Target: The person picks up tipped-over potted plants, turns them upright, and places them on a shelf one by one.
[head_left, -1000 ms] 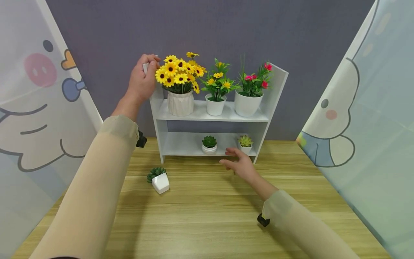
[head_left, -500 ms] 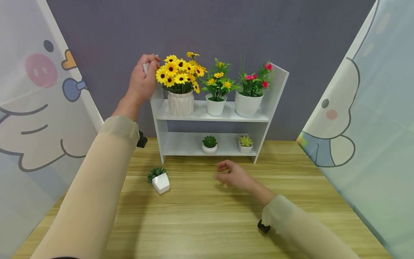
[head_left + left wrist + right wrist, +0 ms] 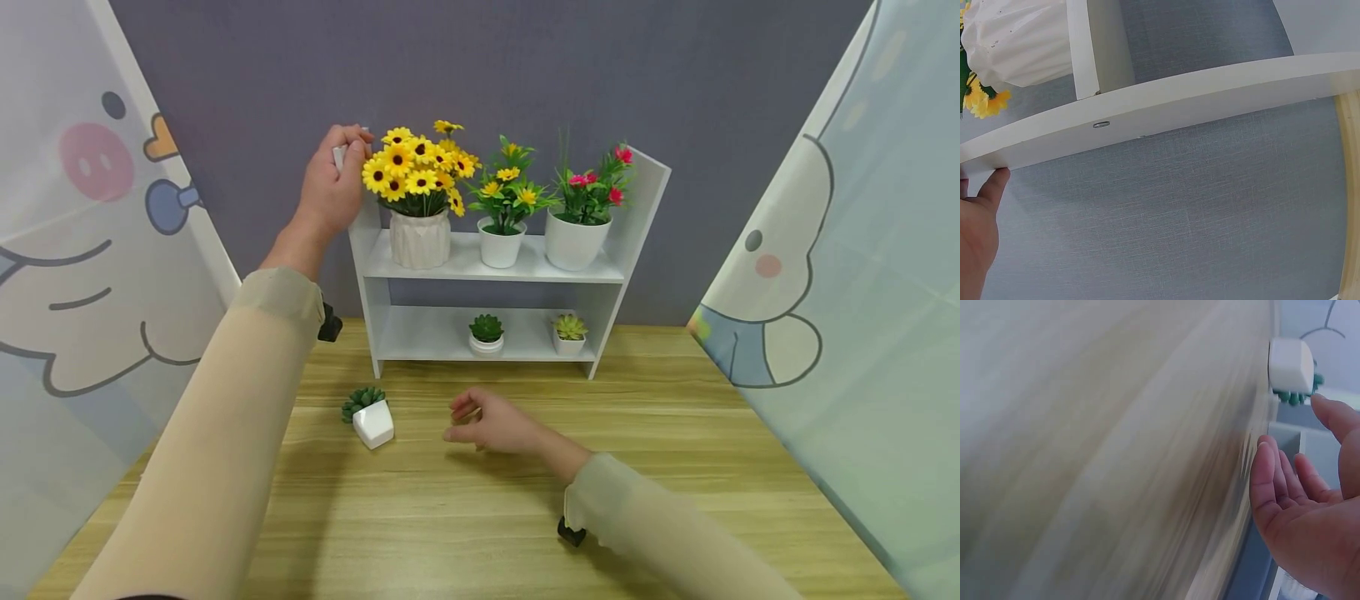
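My left hand [image 3: 330, 187] grips the top of the left side panel of a white two-tier shelf [image 3: 427, 327]. In the left wrist view, the thumb [image 3: 999, 181] lies against the panel's outer face. My right hand [image 3: 495, 425] hovers low over the wooden table with fingers loosely bent and nothing in them. To its left, a dark green succulent in a white pot [image 3: 373, 425] lies tipped on its side, apart from the fingers. The same white pot [image 3: 1291, 365] shows beyond the fingertips in the right wrist view.
On the upper tier stand yellow daisies in a ribbed pot [image 3: 419, 240], a yellow-flowered plant [image 3: 501, 246] and a pink-flowered plant [image 3: 576, 240]. The lower tier holds a green succulent [image 3: 486, 333] and a pale green succulent [image 3: 569, 333]. Printed curtains hang at both sides.
My right hand has moved from beside the pale green succulent, down and then left over the table, closer to the tipped succulent. My left hand stays on the panel.
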Available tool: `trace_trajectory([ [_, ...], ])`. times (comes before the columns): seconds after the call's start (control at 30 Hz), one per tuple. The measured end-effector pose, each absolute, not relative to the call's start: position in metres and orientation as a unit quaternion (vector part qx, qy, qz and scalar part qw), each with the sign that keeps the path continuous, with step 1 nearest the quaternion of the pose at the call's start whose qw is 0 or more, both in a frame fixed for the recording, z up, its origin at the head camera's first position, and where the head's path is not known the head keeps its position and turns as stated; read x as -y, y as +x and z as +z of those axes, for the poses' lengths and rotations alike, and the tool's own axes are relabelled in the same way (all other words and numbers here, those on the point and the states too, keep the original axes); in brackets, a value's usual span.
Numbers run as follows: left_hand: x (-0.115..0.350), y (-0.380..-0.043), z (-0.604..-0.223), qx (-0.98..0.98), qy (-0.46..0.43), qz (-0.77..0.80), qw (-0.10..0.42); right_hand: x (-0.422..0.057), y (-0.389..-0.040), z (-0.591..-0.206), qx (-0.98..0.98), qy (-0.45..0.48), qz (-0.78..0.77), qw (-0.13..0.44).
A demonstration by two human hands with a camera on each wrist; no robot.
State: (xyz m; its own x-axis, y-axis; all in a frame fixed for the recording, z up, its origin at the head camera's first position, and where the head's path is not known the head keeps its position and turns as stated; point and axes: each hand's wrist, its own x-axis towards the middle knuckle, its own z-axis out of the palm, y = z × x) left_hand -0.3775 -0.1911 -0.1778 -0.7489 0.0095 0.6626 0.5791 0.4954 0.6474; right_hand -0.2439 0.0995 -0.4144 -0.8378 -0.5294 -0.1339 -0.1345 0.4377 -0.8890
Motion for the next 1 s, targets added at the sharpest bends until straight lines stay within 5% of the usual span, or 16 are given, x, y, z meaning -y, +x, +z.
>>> trace_trajectory([
  [1.0, 0.191, -0.378, -0.177, 0.81, -0.179, -0.468, 0.305, 0.006, -0.24, -0.417, -0.871, -0.197, -0.421, 0.159],
])
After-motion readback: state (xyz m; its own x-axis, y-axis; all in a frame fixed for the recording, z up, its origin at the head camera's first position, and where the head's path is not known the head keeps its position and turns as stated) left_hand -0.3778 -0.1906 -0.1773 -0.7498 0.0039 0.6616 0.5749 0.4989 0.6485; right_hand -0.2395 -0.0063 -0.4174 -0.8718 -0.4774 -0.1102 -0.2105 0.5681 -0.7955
